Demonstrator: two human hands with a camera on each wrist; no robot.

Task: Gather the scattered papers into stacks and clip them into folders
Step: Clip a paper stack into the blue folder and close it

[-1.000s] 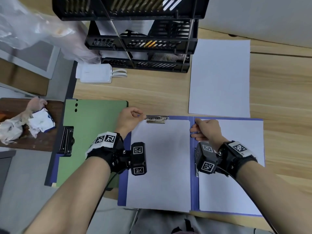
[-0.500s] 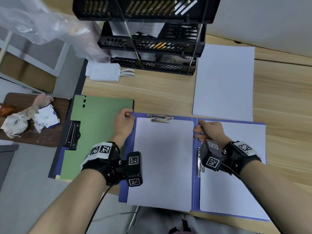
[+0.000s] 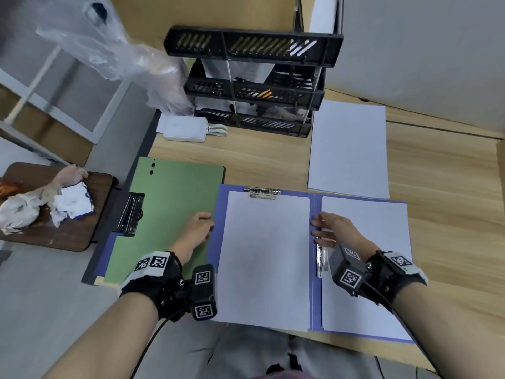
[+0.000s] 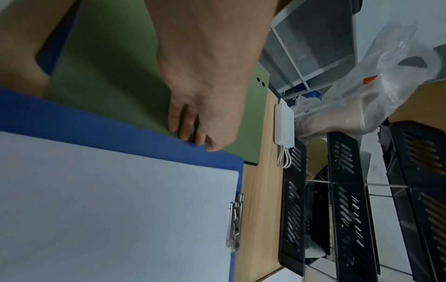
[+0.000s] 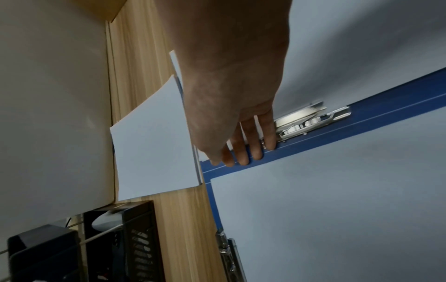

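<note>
An open blue folder (image 3: 314,269) lies at the desk's near edge. Its left half carries a paper stack (image 3: 265,258) under a metal top clip (image 3: 263,192). Its right half carries another stack (image 3: 366,269) beside a side clip (image 3: 321,258). My left hand (image 3: 202,228) lies over the green folder (image 3: 169,209), its fingertips (image 4: 190,135) touching the blue folder's left edge (image 4: 144,131). My right hand (image 3: 322,228) rests with straight fingers (image 5: 243,152) on the blue spine (image 5: 313,145), just above the side clip (image 5: 299,124). A loose paper stack (image 3: 348,149) lies behind the folder.
A black stacked tray rack (image 3: 254,86) stands at the back of the wooden desk (image 3: 442,187), with a white power bank (image 3: 185,129) and a plastic bag (image 3: 109,50) to its left. A brown stool with crumpled tissues (image 3: 54,214) stands left of the desk.
My left hand left the top clip, went to the folder's top-left corner, then slid down its left edge. The right hand's fingers straightened on the spine. The view pulled back.
</note>
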